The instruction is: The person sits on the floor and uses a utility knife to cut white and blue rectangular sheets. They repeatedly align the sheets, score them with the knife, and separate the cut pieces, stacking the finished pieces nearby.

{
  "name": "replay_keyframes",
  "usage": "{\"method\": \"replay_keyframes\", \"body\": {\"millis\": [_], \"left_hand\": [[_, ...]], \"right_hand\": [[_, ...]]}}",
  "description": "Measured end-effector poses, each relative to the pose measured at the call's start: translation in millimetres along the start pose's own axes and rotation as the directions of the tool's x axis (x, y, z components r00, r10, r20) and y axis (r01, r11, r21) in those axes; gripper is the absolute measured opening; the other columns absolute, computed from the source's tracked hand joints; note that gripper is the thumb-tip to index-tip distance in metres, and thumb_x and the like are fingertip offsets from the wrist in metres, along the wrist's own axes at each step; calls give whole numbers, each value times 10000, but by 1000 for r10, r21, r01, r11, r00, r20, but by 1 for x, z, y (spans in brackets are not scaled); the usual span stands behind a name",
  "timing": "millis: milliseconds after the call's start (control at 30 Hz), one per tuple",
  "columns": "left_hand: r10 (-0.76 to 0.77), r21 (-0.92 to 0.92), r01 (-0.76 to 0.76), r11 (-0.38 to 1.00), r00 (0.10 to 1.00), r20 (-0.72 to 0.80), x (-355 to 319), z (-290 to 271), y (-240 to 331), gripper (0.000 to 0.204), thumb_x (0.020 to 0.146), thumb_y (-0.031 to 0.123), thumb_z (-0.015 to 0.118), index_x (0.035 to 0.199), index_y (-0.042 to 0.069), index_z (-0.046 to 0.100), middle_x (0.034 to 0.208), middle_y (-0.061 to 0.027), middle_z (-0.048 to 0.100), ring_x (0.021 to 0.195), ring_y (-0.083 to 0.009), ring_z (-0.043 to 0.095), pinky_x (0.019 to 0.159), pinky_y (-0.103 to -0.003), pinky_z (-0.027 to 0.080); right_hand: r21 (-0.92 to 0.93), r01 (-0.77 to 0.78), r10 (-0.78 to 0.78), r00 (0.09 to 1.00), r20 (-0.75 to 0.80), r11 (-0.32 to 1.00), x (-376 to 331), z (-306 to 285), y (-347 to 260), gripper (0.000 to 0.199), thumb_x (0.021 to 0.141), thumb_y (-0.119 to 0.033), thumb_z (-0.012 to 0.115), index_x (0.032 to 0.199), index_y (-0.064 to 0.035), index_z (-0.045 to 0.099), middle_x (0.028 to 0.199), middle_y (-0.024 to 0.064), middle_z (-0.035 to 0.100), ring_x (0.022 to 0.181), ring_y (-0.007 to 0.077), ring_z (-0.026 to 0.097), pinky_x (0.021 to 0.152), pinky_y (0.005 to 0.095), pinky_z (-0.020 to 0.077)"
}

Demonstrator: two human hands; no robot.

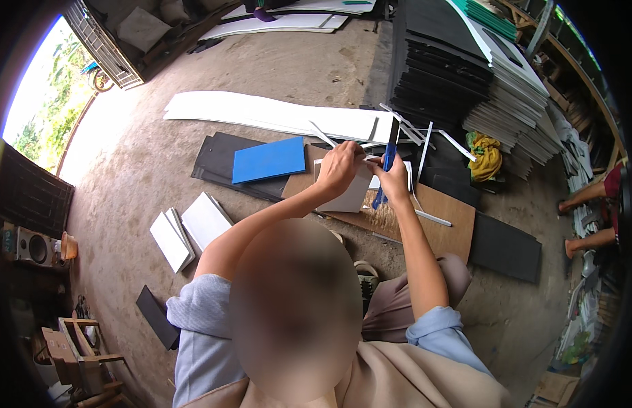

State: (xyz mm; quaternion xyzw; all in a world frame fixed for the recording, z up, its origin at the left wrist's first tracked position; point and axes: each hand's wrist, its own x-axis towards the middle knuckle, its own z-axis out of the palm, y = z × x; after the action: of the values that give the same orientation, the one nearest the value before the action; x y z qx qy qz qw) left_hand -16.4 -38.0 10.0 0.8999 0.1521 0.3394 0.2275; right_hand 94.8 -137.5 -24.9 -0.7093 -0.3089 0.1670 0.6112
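Observation:
My right hand (393,181) is closed round a blue utility knife (390,158), its blade pointing up and away from me. Close to its left, my left hand (338,168) has its fingers pinched at the far edge of a light grey sheet (350,194). The fingertips of both hands nearly meet there, and small details between them are hard to make out. Under the sheet lies a brown board (452,204), its surface scored and worn near the middle. A second blue object (379,198) shows just below my right hand; its kind is unclear.
A blue panel (269,160) rests on black sheets (214,162) at the left. Long white strips (261,109) lie beyond, with thin offcuts (428,153) at the right. Tall sheet stacks (442,75) and a yellow cloth (485,156) stand farther right. Another person's legs (591,241) are at the right edge.

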Motion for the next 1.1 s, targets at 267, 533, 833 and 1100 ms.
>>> {"method": "replay_keyframes", "body": {"millis": [267,533,833,1100], "left_hand": [[-481,-9,483,876,870,-112,14,-55,-60,173,781,168,594,866,21,558,738,-122,623,694,-270,601,646,-357,456],[18,2,-18,1000,999,41,8,-37,-33,309,755,273,630,973,66,565,1030,-133,545,1025,-295,474,869,-407,368],[-31,-307,117,944,962,271,19,-27,-27,137,723,141,646,811,37,651,750,-95,647,692,-217,624,665,-300,483],[-257,-266,265,927,964,66,10,-20,-56,511,761,300,648,1124,-13,472,1062,-218,545,968,-261,558,801,-337,443]], "right_hand": [[69,-36,41,996,-80,997,-4,-20,-8,201,731,1,625,837,-11,455,822,81,600,708,126,554,662,261,451],[153,-89,92,996,-13,984,-6,-18,-14,229,724,3,629,827,-34,428,805,85,591,706,130,556,670,260,454],[36,-25,21,996,91,999,-11,-16,-17,266,696,-102,693,828,-25,476,768,52,572,683,123,539,664,260,443],[34,-16,20,991,-135,999,-10,-7,-11,269,727,-122,679,829,-29,449,735,43,541,626,120,532,595,244,453]]}}
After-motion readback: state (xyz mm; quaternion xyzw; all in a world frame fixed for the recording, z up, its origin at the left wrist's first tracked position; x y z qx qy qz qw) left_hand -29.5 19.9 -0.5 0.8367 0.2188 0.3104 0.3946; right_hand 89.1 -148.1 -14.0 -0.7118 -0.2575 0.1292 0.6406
